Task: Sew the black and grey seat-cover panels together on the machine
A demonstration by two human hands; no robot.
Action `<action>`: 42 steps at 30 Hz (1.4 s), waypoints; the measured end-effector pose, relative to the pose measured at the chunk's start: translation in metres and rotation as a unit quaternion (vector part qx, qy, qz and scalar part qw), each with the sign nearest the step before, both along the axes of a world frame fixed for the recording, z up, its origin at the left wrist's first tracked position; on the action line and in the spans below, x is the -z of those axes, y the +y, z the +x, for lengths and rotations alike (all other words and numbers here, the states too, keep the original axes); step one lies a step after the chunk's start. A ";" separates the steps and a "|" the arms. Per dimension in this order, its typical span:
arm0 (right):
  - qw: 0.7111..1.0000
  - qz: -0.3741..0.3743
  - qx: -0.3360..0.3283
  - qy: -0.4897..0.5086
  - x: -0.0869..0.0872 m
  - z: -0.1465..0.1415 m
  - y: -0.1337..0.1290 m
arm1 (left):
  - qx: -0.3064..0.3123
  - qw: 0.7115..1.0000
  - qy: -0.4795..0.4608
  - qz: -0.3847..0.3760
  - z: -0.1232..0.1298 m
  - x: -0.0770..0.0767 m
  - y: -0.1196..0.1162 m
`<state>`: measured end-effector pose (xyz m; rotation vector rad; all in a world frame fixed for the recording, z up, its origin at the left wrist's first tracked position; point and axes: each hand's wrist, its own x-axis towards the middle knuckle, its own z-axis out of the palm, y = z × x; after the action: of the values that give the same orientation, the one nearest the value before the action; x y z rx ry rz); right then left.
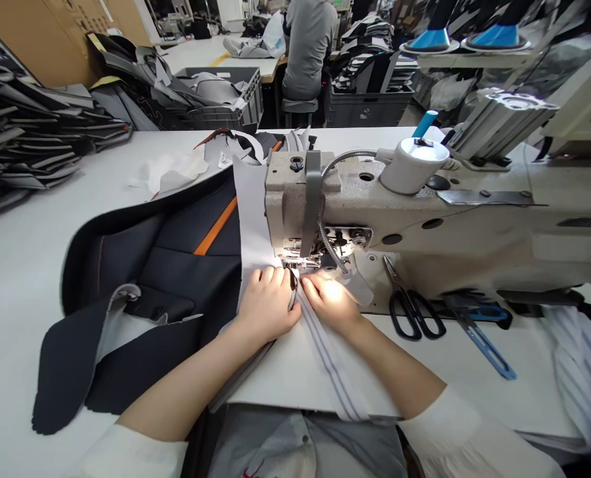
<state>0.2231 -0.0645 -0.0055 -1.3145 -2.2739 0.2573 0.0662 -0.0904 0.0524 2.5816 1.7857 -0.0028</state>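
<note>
My left hand point(270, 304) is closed over the edge of a black padded fabric cover point(190, 226), just in front of the sewing machine's point(295, 199) lit needle area. The cover has an orange stripe point(216, 226) and spreads to the left, its loose flaps folded on the table. My right hand point(333, 302) is closed, fingertips pinching the edge of a white strip with grey lines point(328, 358). This strip runs from under the presser foot toward me and over the table's front edge. Fingers and machine head hide the needle point.
Black-handled scissors point(412, 312) and a blue thread snipper point(487, 338) lie right of my right hand. Stacked fabric pieces point(26, 133) stand at the left. Beyond the table are a grey crate point(250, 99) and a seated person point(308, 53). More striped strip point(574, 358) lies at the right.
</note>
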 end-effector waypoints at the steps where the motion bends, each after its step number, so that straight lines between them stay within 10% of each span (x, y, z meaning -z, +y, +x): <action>1: 1.000 -0.019 0.002 -0.004 -0.004 0.000 -0.002 | 0.004 1.000 -0.003 -0.003 -0.001 -0.001 -0.002; 6: 0.994 -0.086 -0.058 -0.022 -0.018 -0.001 -0.016 | 0.077 0.997 0.008 0.007 -0.016 -0.001 -0.044; 11: 0.988 -0.138 -0.018 0.064 -0.021 0.017 -0.019 | 0.026 0.997 0.076 -0.013 -0.042 0.002 -0.074; 21: 0.983 -0.093 -0.155 0.040 -0.019 0.005 -0.030 | 0.033 0.986 0.095 -0.133 0.007 -0.012 -0.043; 29: 0.997 0.019 0.010 0.071 0.000 0.006 -0.016 | -0.015 0.988 0.043 -0.150 0.008 -0.008 -0.034; 42: 0.997 0.022 -0.077 -0.007 -0.002 -0.014 -0.023 | -0.092 0.935 -0.073 -0.335 -0.007 -0.020 0.012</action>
<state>0.2090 -0.0876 -0.0038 -1.1234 -2.3828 0.2498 0.0594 -0.0785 0.0722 1.8847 1.5967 -0.3458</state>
